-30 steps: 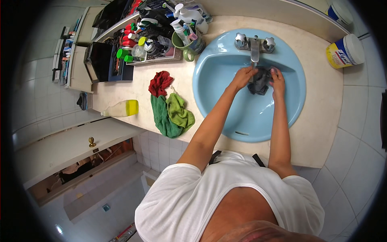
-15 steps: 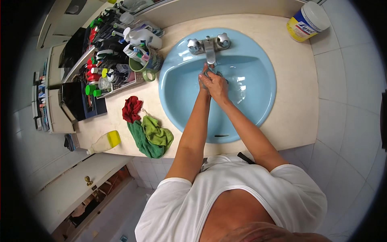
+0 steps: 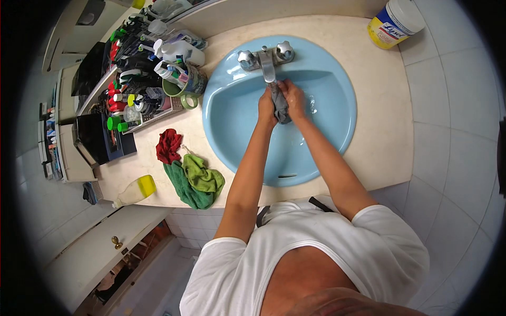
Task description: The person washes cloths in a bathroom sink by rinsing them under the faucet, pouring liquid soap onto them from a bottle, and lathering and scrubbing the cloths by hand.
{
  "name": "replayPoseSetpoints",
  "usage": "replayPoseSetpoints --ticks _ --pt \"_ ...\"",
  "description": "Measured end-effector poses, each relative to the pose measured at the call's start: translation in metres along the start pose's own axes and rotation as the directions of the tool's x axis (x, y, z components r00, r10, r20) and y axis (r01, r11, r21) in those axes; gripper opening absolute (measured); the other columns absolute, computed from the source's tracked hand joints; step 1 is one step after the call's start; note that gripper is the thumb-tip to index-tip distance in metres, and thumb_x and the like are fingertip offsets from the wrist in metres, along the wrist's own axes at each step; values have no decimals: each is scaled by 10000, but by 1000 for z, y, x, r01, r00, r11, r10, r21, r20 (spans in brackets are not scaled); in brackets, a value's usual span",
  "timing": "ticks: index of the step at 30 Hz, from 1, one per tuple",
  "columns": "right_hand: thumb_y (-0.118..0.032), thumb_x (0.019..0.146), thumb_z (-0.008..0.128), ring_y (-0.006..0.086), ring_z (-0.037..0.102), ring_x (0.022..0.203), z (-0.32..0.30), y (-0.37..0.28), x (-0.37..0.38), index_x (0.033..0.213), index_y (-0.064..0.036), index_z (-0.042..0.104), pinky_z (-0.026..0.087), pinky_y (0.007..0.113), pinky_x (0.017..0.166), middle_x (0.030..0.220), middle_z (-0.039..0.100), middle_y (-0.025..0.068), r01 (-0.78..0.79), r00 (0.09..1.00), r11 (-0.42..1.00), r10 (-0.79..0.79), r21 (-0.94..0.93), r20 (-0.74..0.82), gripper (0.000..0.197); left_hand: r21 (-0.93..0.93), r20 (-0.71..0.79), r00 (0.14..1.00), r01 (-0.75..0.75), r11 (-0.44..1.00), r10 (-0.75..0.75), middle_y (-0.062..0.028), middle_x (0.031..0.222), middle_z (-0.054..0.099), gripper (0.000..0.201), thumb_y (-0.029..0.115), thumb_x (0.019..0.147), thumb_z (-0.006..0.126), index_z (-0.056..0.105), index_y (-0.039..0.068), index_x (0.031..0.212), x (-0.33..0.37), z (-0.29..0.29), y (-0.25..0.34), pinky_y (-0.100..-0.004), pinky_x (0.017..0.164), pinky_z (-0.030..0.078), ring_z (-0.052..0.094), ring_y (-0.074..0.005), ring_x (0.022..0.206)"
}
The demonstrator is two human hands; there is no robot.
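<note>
A wet grey cloth (image 3: pixel 281 108) hangs bunched between my two hands, right below the spout of the chrome faucet (image 3: pixel 268 66). My left hand (image 3: pixel 267 107) grips its left side, and my right hand (image 3: pixel 293 100) has its fingers wrapped on the right side near the top. Both hands are over the basin of the blue sink (image 3: pixel 225 118), where some water glistens on the right. To the left on the counter lie a crumpled red cloth (image 3: pixel 168 146), a dark green cloth (image 3: pixel 185 188) and a light green cloth (image 3: pixel 203 176).
A bottle with yellow liquid (image 3: pixel 136 190) lies on its side at the counter's front left edge. Toiletries crowd the back left, with a green mug (image 3: pixel 188 101) of toothbrushes and a basket (image 3: pixel 158 116). A wipes canister (image 3: pixel 392 26) stands at the back right.
My hands were pressed together around the cloth under the spout; now they are apart, with the grey cloth showing between them. The whole view has shifted slightly.
</note>
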State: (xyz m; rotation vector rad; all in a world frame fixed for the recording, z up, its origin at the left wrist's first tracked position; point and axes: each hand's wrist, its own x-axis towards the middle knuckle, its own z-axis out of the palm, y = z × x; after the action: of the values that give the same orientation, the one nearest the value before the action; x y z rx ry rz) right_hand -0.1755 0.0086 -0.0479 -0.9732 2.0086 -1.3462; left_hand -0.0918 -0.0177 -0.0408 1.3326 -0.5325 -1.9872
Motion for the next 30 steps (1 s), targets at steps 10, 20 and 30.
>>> replayPoseSetpoints --ticks 10,20,30 --pt "-298 874 605 177 602 820 -11 -30 5 1024 -46 584 502 380 726 965 622 43 -613 718 -11 409 790 563 294 86 87 952 288 954 -295 -99 1249 494 765 647 824 458 298 121 1356 -24 -36 1 -491 897 429 486 -262 1129" --pt "-493 857 554 242 542 1051 -4 10 -15 1182 -91 483 448 450 873 1115 554 104 -656 722 283 505 700 472 522 -103 184 974 -113 988 131 -127 1039 607 333 343 836 610 555 87 1041 12 -15 16 -377 730 515 626 -271 872" --pt "-585 891 352 217 532 1068 23 39 6 1192 -143 475 434 383 910 1179 538 63 -520 789 -237 234 821 568 548 578 653 538 -809 108 532 -96 869 652 208 272 786 646 655 69 828 -25 42 17 -395 639 441 600 -291 784"
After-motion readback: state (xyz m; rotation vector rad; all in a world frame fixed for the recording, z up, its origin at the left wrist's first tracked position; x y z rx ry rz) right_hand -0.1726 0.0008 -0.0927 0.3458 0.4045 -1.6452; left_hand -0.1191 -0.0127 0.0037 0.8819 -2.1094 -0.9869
